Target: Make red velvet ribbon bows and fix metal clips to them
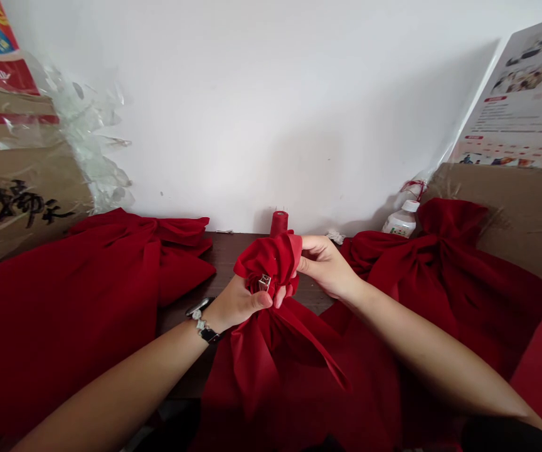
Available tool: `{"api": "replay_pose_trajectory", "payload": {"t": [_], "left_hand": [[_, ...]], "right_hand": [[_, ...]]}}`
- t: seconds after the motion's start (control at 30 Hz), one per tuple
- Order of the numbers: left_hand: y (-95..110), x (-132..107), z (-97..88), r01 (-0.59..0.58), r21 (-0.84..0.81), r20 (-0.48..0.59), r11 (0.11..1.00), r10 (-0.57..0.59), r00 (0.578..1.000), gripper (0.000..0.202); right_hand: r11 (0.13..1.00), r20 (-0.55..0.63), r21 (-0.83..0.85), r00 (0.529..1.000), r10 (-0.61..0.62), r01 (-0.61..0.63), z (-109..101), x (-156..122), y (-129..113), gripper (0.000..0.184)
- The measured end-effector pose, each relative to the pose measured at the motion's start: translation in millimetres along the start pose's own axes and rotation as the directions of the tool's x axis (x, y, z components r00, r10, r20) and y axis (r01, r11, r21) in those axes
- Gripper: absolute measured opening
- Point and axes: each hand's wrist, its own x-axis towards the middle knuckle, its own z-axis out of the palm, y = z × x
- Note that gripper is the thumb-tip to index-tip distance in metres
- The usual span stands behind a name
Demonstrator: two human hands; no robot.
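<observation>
A gathered red fabric rosette (271, 257) stands at the middle, with loose red tails (256, 351) and a wide red cloth (308, 389) hanging below it. My left hand (240, 301) is closed round its gathered base, thumb toward me. A small shiny metal piece (264, 283) shows at the rosette's centre, just above that thumb; I cannot tell whether it is fixed there. My right hand (322, 260) pinches the rosette's right edge between thumb and fingers. Right behind the rosette is a spool of red thread (279, 223), standing upright, with thin pins or needles at its top.
Gathered red cloth lies on the left (87, 301), and another tied red cloth bow (435, 245) on the right. A white-capped bottle (401, 220) stands by the wall. Cardboard boxes (31, 169) flank the dark tabletop (226, 251), with clear plastic (104, 144) along the left one.
</observation>
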Motion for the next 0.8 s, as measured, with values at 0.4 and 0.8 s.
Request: {"api": "replay_pose_trajectory", "payload": {"t": [0.4, 0.8], "left_hand": [[-4, -4, -1.1, -0.015, 0.188, -0.026, 0.982, 0.02, 0.999, 0.062], [-14, -9, -4.8, -0.001, 0.273, -0.074, 0.962, 0.022, 0.997, 0.06]], "right_hand": [[0.986, 0.033, 0.102, 0.991, 0.126, -0.129, 11, -4, -22, 0.023], [0.979, 0.064, 0.07, 0.98, 0.189, -0.193, 16, -4, -34, 0.02]]}}
